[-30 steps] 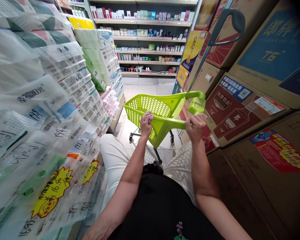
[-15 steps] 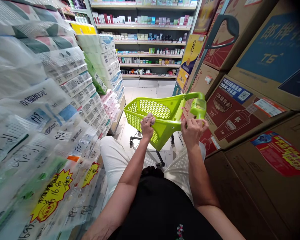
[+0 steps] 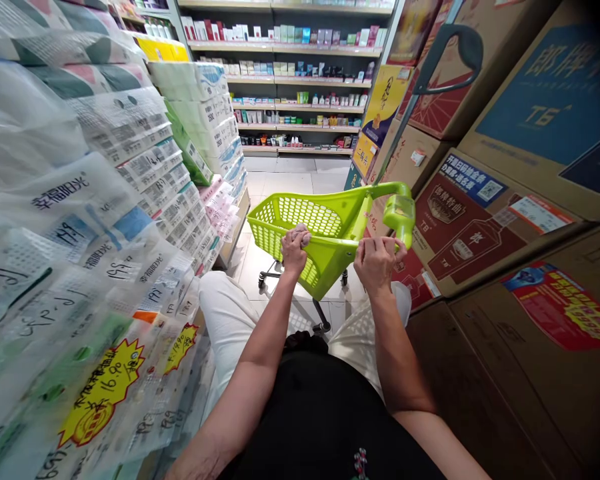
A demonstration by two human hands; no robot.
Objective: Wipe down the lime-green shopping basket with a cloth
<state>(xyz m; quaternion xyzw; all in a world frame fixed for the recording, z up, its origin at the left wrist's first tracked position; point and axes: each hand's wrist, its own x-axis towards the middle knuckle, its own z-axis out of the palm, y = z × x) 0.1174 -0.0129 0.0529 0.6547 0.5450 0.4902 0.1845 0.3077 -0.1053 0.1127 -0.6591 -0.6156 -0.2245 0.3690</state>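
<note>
A lime-green plastic shopping cart [image 3: 337, 257] with perforated basket sides stands in front of my legs, on a dark wheeled frame. My left hand [image 3: 294, 255] is closed at the near rim, with a small crumpled pinkish-grey wad [image 3: 301, 235] at its fingers. It looks like cloth or tissue. My right hand [image 3: 377, 265] curls over the green handle bar farther right, below the rounded green housing [image 3: 399, 210]. Nothing shows inside the visible part of the basket.
Plastic-wrapped tissue packs [image 3: 145, 200] are stacked close on the left. Large cardboard cartons [image 3: 460, 200] line the right, where a trolley handle [image 3: 447, 63] leans. Shelves of boxed goods [image 3: 280, 80] cross the aisle's far end, beyond the tiled floor [image 3: 285, 180].
My right hand has slid slightly left along the bar. My left hand and the cart keep almost the same position in view.
</note>
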